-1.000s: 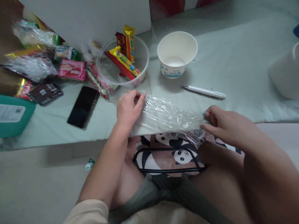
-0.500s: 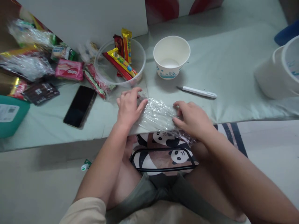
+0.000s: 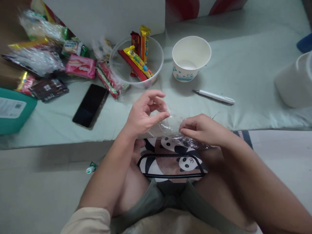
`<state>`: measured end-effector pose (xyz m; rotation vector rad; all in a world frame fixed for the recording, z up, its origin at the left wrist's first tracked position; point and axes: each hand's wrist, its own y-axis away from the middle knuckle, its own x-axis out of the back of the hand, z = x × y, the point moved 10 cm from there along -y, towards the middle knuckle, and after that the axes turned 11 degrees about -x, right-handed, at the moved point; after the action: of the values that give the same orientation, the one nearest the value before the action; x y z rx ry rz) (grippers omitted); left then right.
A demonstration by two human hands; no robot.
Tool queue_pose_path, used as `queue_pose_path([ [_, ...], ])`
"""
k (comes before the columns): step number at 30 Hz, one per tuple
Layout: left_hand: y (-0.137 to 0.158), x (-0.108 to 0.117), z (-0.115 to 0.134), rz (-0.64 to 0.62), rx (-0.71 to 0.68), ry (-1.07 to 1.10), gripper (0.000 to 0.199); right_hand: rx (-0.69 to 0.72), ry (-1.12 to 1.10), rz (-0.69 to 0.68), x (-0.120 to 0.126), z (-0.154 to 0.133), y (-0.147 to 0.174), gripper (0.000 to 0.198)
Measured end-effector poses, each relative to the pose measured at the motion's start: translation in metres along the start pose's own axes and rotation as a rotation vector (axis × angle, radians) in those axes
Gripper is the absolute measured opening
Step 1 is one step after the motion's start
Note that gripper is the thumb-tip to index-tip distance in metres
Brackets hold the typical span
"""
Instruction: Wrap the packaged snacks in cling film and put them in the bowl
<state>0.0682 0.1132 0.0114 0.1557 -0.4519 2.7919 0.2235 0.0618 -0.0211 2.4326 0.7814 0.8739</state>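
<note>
A crumpled sheet of clear plastic film (image 3: 170,125) lies at the table's front edge, its lower part hanging over my lap. My right hand (image 3: 203,130) pinches the film's right side between thumb and fingers. At the film's left side, my left hand (image 3: 148,112) is raised a little, its fingers curled and its thumb apart from them. Just beyond my hands stand a white paper cup (image 3: 186,76) and a clear plastic bowl (image 3: 112,65) with several wrapped snack bars. A white pen (image 3: 215,97) rests right of the cup.
To the left are a dark phone (image 3: 90,105), a pink pack (image 3: 80,66), several snack wrappers (image 3: 42,60) and a green container (image 3: 17,110). A white bucket-like container (image 3: 292,84) stands at the right edge. A white box (image 3: 109,19) is behind the bowl.
My left hand has lifted and moved right, toward my right hand. The film is bunched closer together and covers less of the table. The view has shifted slightly left.
</note>
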Motion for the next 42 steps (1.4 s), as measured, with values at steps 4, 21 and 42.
queue_pose_path([
  [4, 0.006, 0.021, -0.014, 0.225, 0.131, 0.270, 0.073, 0.066, -0.300, 0.243, 0.025, -0.007, 0.001, 0.019],
  [21, 0.028, -0.032, -0.053, 0.070, 0.440, 0.433, 0.050, 0.023, -0.636, 0.835, 0.063, 0.029, 0.015, 0.020],
  [42, 0.027, 0.009, 0.038, 0.236, -0.429, -0.645, 0.021, -0.059, -0.992, 0.956, 0.082, 0.072, 0.009, 0.031],
])
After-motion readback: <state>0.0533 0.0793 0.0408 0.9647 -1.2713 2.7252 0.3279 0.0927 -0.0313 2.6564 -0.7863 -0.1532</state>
